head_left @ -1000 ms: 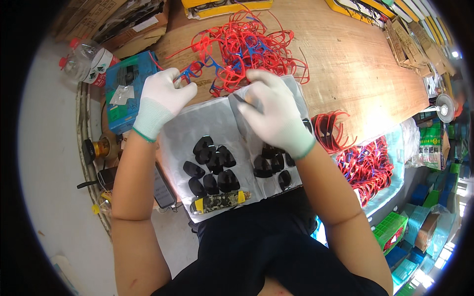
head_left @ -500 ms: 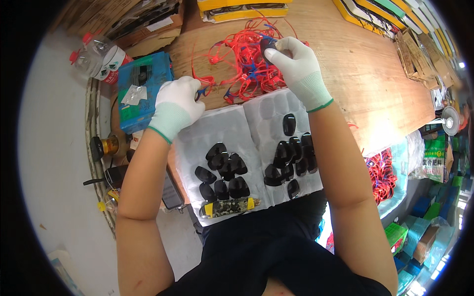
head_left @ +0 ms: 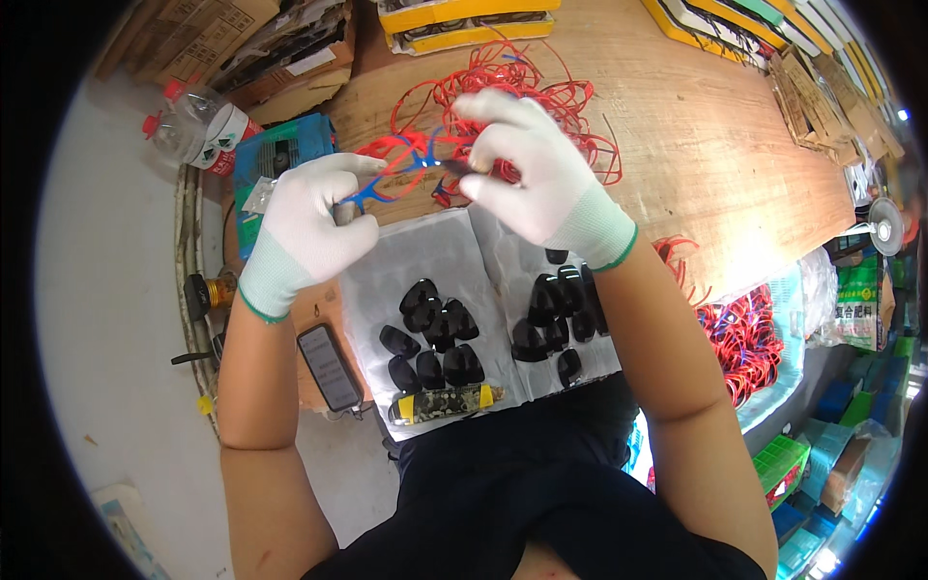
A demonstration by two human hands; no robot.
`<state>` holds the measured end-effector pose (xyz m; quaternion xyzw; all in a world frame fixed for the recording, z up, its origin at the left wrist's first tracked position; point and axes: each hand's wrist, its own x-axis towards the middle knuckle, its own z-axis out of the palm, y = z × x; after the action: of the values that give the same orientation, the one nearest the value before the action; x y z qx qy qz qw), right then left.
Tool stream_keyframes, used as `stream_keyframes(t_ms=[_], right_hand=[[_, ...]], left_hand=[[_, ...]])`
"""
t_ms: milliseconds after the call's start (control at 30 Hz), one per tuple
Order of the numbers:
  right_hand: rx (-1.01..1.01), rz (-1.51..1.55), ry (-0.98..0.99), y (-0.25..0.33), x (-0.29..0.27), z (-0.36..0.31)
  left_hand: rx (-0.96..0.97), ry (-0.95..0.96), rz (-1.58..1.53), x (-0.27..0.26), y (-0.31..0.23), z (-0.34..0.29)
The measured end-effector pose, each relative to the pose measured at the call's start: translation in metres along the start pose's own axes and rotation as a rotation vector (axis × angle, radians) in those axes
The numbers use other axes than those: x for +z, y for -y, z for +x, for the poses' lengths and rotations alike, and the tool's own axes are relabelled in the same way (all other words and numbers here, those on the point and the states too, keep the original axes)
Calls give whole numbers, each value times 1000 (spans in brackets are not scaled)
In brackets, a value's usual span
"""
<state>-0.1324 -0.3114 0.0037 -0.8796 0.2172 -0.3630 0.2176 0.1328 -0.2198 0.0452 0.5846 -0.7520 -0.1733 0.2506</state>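
My left hand (head_left: 317, 220), in a white knit glove, is closed on a red-and-blue spectacle frame (head_left: 422, 155) held above the far edge of the paper. My gloved right hand (head_left: 541, 172) pinches a dark lens (head_left: 457, 167) beside that frame; whether they touch I cannot tell. Behind my hands lies a tangled pile of red frames (head_left: 570, 94). Black lenses rest in two groups on the spread white paper (head_left: 420, 248): one on the left page (head_left: 441, 325), the other on the right page (head_left: 555, 307), partly hidden by my right forearm.
A camouflage-patterned bar with yellow bands (head_left: 445, 404) lies at the paper's near edge. To the left are a phone (head_left: 330, 367), a blue box (head_left: 307, 137) and plastic bottles (head_left: 188, 135). A basin of red frames (head_left: 744, 343) stands at right. Yellow trays (head_left: 469, 24) sit far back.
My right hand has come left and nearer with the lens, leaving the pile. My left hand has lifted a frame off the table, and the two hands are now close together.
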Motion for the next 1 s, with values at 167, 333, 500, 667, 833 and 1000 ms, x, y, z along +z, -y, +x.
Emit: stream_keyframes(t_ms=[167, 333, 500, 667, 833, 1000], right_hand=[[228, 296, 28, 29, -8, -5], [409, 772, 91, 58, -33, -24], [351, 1361, -69, 86, -45, -48], [239, 1616, -224, 98, -66, -76], [545, 1270, -25, 100, -104, -116], [432, 852, 258, 116, -111, -129]], left_hand=[[107, -179, -74, 6, -20, -12], [-224, -222, -182, 16, -34, -24], [-373, -69, -648, 37, -53, -26], [-436, 154, -800, 35, -100, -26], [-41, 100, -513, 40, -112, -48], [129, -58, -302, 65, -145, -60]])
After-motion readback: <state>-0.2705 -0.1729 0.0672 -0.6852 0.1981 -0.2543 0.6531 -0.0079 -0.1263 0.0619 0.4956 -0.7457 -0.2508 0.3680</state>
